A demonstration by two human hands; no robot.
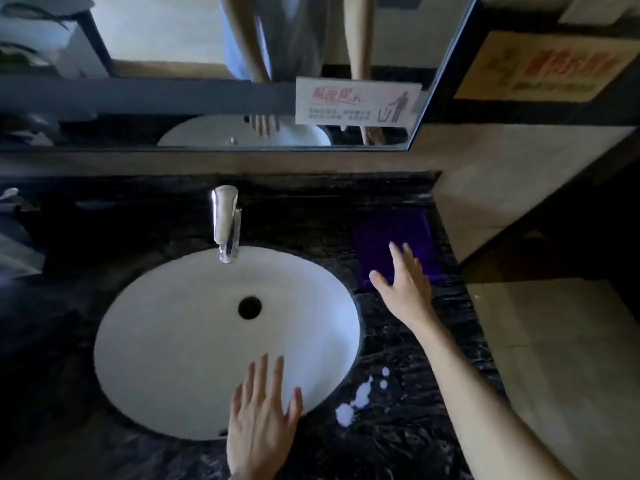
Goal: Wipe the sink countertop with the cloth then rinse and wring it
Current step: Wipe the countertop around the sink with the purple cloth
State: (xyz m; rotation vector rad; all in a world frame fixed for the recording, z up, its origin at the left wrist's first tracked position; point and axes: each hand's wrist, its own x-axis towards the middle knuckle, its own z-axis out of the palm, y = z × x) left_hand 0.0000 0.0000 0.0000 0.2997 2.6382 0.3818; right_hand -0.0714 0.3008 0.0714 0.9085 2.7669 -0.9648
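Note:
A purple cloth (391, 233) lies flat on the black marble countertop (398, 341), right of the white oval sink (180, 341). My right hand (403, 282) reaches over the cloth's near edge with fingers spread, holding nothing; whether it touches the cloth I cannot tell. My left hand (259, 414) is open, fingers apart, over the sink's front rim. White splashes of liquid (360, 398) lie on the countertop to the right of the sink's front.
A chrome faucet (225, 223) stands behind the sink, its spout over the bowl. A mirror (207, 109) with a stuck-on sign (356, 102) runs along the back. A tiled wall (540, 341) closes the counter's right side. Pale objects sit at far left.

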